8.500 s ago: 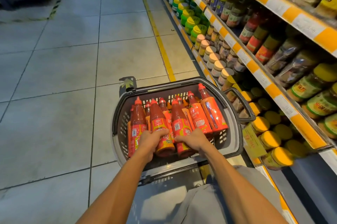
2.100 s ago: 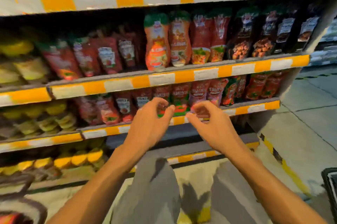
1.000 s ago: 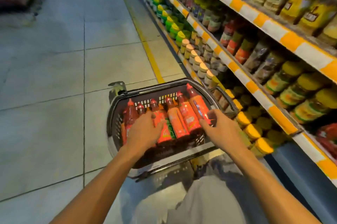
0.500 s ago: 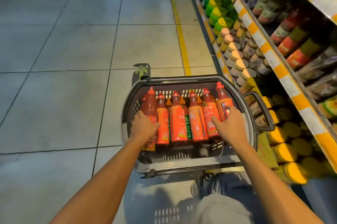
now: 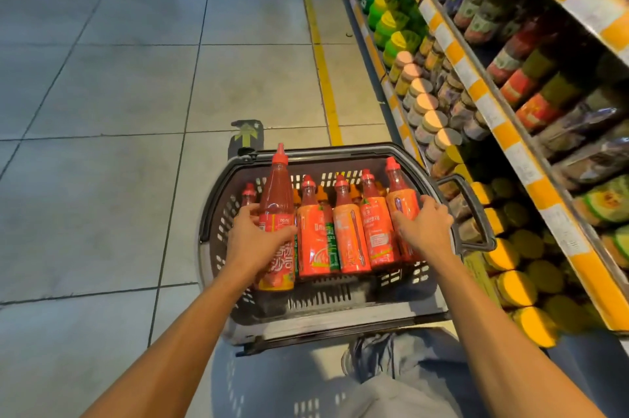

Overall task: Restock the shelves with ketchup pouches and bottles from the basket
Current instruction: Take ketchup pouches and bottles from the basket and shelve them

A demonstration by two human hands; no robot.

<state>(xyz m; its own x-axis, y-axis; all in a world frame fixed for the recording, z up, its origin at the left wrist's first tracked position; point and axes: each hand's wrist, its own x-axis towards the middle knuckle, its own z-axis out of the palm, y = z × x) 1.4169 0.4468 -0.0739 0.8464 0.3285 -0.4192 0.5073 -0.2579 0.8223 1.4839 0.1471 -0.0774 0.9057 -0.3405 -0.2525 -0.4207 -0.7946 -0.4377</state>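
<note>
Two hands are down in the basket (image 5: pixel 343 319), which sits on the floor (image 5: pixel 102 111) right beside the shelves (image 5: pixel 510 131). The left hand (image 5: pixel 253 240) is wrapped around a tall red ketchup bottle (image 5: pixel 276 213), and that bottle stands higher than the others, so I think it is being picked out. The right hand (image 5: pixel 423 228) lies on the orange bottle at the right end (image 5: pixel 400 203), with its fingers bent around the side of it; it looks like a hold, but a loose one. Between the two hands stand three more orange bottles (image 5: pixel 347 233) in a row, touching each other, and a few small red and orange caps (image 5: pixel 249 188) poke up behind them. So the basket looks pretty full, with about five big bottles in front and some more hidden at the back. I cannot see any pouches in the basket from here. The shelves on the right are packed with jars that have yellow lids (image 5: pixel 510 281), pale lids (image 5: pixel 425 104) and green lids (image 5: pixel 391 22), but I cannot tell from here which spot is for the ketchup. My guess is that a good part of the job is left: each bottle has to come out of the basket and go up on a shelf, and these two would be next.
</note>
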